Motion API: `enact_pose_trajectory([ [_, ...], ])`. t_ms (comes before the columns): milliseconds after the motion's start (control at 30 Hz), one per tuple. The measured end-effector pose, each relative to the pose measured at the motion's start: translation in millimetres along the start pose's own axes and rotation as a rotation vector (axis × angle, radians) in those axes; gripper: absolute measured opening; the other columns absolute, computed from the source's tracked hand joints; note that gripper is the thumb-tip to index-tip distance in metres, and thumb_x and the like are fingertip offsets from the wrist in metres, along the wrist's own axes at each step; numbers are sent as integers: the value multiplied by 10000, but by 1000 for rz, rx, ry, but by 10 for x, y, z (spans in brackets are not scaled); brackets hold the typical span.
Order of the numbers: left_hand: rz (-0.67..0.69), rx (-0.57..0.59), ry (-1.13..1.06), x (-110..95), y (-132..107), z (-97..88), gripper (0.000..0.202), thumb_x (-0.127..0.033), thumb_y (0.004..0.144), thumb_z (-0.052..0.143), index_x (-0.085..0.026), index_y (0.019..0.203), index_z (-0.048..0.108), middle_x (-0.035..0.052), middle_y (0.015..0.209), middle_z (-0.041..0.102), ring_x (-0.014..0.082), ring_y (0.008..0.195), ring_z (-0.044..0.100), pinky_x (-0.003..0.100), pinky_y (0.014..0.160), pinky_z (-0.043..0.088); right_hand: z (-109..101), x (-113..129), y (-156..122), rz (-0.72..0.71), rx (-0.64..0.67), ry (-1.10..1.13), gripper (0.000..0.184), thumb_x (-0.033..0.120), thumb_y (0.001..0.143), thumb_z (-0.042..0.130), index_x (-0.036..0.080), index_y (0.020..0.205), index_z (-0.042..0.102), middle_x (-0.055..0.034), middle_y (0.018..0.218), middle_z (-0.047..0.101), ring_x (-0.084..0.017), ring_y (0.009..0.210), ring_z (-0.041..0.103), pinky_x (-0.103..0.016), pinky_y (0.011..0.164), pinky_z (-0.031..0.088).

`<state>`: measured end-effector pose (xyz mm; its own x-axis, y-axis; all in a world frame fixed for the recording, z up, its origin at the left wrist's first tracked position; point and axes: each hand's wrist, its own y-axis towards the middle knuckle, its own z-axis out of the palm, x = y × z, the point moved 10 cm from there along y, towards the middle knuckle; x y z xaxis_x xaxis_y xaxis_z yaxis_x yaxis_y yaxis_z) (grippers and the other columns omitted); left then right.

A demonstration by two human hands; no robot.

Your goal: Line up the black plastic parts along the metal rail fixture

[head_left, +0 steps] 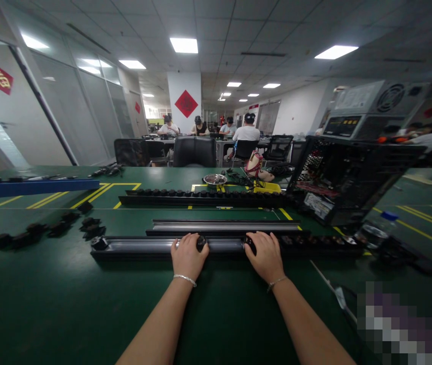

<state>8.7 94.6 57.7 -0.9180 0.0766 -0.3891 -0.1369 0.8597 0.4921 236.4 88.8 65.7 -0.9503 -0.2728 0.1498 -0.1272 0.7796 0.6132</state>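
Observation:
A long black channel with a shiny grey inner strip (132, 245) lies crosswise in front of me. My left hand (188, 257) is at its middle, fingers curled around a small black block (202, 244) in the channel. My right hand (266, 257) grips another small black block (251, 246) further along to the right. Bare strip shows between the two hands. One more block (100, 243) sits at the channel's left end, and several dark blocks (314, 242) line its right part. The exact kind of the blocks is too dark to make out.
Behind lie a second channel (219, 226) and a row filled with blocks (200, 197). Loose black blocks (33, 230) are scattered at left. An open computer case (337, 177), a bottle (377, 228) and a screwdriver (340, 296) are at right. A metal bowl (214, 180) stands further back.

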Motion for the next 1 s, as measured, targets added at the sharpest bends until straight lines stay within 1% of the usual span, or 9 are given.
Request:
enact_pose_trajectory([
  [233,-5,3,2,31,19,-32,315,-366,759,512,-221,1020,614,60,1083,652,234,1118,506,448,1009,239,12,-16,-4,-3,4,-3,349,345,831,428,201,1122,556,-59,1062,642,-223,1088,504,-437,1035,212],
  [433,-11,-20,12,48,18,-46,314,-359,758,500,-214,1011,617,60,1066,658,232,1107,510,448,1012,234,16,-26,-3,-4,-5,12,317,346,822,442,189,1060,581,-67,1043,646,-228,1084,503,-432,1033,213],
  [600,-8,-46,26,75,20,-65,300,-356,752,499,-211,984,621,58,1044,665,241,1123,496,447,1010,232,12,-32,-2,-1,-7,16,303,340,819,453,186,1045,583,-60,1044,645,-225,1090,498,-425,1036,205],
  [1000,-34,-36,61,148,47,-133,313,-352,741,496,-200,980,630,63,1045,664,228,1099,516,417,992,277,6,-36,-1,5,-21,25,298,341,814,447,198,1034,589,-61,1030,649,-231,1078,512,-433,1030,218],
])
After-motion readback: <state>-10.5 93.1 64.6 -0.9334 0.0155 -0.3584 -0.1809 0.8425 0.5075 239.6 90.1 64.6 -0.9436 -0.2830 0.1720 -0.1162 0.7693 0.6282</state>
